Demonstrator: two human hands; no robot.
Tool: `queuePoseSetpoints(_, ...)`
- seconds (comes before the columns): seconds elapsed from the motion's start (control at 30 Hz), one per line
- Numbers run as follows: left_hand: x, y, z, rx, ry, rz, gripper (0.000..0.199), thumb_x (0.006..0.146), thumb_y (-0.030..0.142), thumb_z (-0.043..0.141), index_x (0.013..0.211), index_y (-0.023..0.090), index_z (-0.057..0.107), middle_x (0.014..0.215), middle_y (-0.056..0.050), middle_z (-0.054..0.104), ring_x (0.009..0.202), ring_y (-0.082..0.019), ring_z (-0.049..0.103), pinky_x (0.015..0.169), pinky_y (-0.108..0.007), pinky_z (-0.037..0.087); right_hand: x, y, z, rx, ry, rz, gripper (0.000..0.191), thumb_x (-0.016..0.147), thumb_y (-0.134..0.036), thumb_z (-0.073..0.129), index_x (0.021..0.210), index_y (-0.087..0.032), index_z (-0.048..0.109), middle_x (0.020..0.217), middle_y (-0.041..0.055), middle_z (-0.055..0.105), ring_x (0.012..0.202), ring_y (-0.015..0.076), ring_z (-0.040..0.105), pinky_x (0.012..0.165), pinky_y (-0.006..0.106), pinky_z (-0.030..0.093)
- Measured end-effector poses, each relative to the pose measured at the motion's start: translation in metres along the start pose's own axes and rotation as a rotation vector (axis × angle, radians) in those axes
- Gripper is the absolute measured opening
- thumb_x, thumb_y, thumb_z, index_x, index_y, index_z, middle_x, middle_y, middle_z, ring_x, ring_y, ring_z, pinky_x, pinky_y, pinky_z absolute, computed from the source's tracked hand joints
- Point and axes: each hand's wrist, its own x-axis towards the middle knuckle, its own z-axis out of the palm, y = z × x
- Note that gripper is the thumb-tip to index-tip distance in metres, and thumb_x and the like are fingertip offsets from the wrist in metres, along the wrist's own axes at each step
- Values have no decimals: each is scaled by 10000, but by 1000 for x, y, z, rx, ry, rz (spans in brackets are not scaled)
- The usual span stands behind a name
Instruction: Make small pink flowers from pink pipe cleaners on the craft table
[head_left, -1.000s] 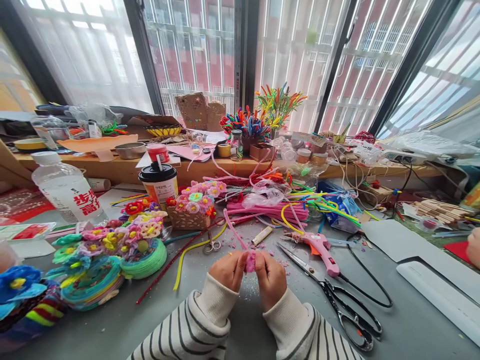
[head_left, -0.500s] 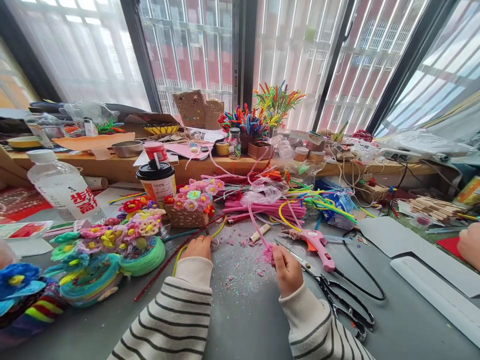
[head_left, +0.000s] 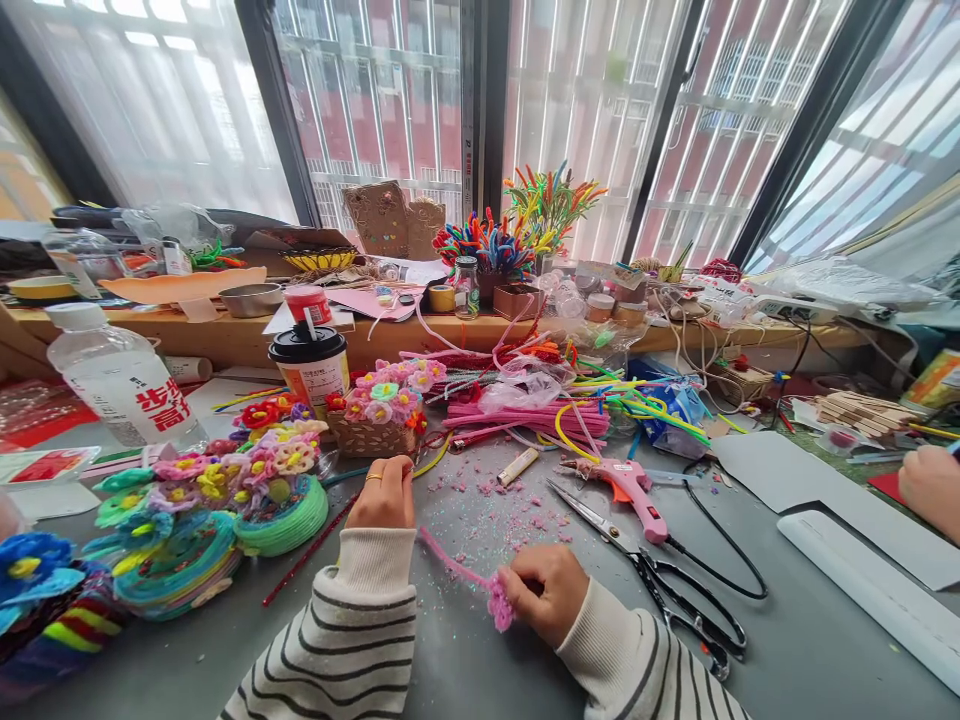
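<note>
A pink pipe-cleaner flower (head_left: 500,602) is pinched in my right hand (head_left: 546,592), its fuzzy stem pointing up and left over the grey table. My left hand (head_left: 384,492) is at the front of the woven basket of pink flowers (head_left: 379,430), fingers together; what they hold, if anything, is hidden. Pink fluff and glitter lie scattered between and beyond my hands. Black-handled scissors (head_left: 637,555) lie right of my right hand, with a pink glue gun (head_left: 634,495) behind them. A lighter (head_left: 519,466) rests near the fluff.
Flower-topped coiled baskets (head_left: 281,520), a water bottle (head_left: 124,385) and a lidded cup (head_left: 309,365) stand at left. Pink pipe cleaners (head_left: 525,420) are heaped behind. White card (head_left: 832,505) lies at right, near another person's hand (head_left: 930,490).
My right hand has moved left and nearer with the pink flower, whose stem now points left. My left hand has shifted slightly left and up, its fingers more bunched.
</note>
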Motion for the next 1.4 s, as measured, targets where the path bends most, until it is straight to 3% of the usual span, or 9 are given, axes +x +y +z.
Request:
queuePoseSetpoints(0.1, 0, 3, -3, -6, 91, 28, 126, 742, 194, 385, 718, 167, 505, 656, -23, 559, 558, -114, 516, 480, -184, 351, 2, -2, -1, 7, -21, 26, 429, 763, -314, 354, 371, -161, 436, 375, -44, 335, 386, 69, 287, 403, 207, 222)
queuePoseSetpoints(0.2, -4, 11, -7, -81, 162, 130, 102, 737, 189, 410, 719, 154, 505, 671, -28, 583, 555, -102, 524, 498, -176, 363, 9, -2, -4, 99, 68, 186, 396, 765, -365, 346, 473, -154, 511, 417, -33, 388, 413, 74, 336, 423, 205, 248)
queuePoseSetpoints(0.3, -13, 23, -12, -140, 181, 294, 107, 729, 130, 422, 760, 174, 514, 710, -16, 612, 566, -98, 542, 491, -177, 358, 21, 1, -2, 429, 168, 319, 358, 746, -419, 365, 655, -138, 567, 427, -40, 393, 390, 69, 343, 396, 196, 252)
queuePoseSetpoints(0.43, -23, 34, -16, -341, 110, 658, 206, 756, 101, 327, 819, 154, 516, 749, -58, 609, 672, -115, 561, 600, -188, 411, 35, 7, 6, 1029, 117, 399, 421, 709, -501, 370, 751, -132, 568, 454, -34, 463, 285, 27, 256, 301, 174, 174)
queuePoseSetpoints(0.6, -23, 37, -17, -401, 110, 758, 169, 747, 109, 357, 813, 123, 512, 720, -70, 606, 647, -123, 558, 572, -198, 443, 38, 6, 7, 1375, 143, 487, 314, 618, -444, 533, 667, -135, 570, 513, -21, 514, 285, 7, 276, 281, 155, 122)
queuePoseSetpoints(0.9, -24, 37, -16, -456, 85, 789, 155, 736, 99, 377, 836, 114, 493, 726, -76, 602, 680, -141, 555, 596, -226, 449, 34, 0, 3, 1514, 120, 502, 269, 587, -350, 603, 752, -138, 583, 423, -67, 392, 313, 5, 227, 301, 152, 107)
queuePoseSetpoints(1.0, -25, 37, -13, -547, -34, 684, 156, 739, 106, 370, 844, 149, 478, 709, -45, 591, 626, -107, 552, 544, -189, 437, 34, 0, 4, 1547, 131, 511, 256, 545, -321, 642, 726, -156, 568, 466, -64, 400, 334, 7, 248, 302, 145, 109)
queuePoseSetpoints(1.17, -24, 31, -10, -755, -396, 369, 229, 678, 320, 481, 852, 173, 477, 700, -17, 576, 639, -107, 526, 589, -211, 417, 32, 8, 2, 1539, 203, 536, 228, 530, -298, 661, 650, -165, 522, 510, -77, 377, 338, -7, 211, 301, 132, 115)
queuePoseSetpoints(1.4, -23, 31, -16, -508, -810, 566, 363, 442, 480, 615, 720, 249, 582, 730, 4, 589, 678, -178, 458, 561, -272, 282, 29, 11, 2, 1483, 260, 519, 257, 488, -304, 688, 653, -176, 537, 594, -50, 447, 399, 12, 316, 321, 119, 216)
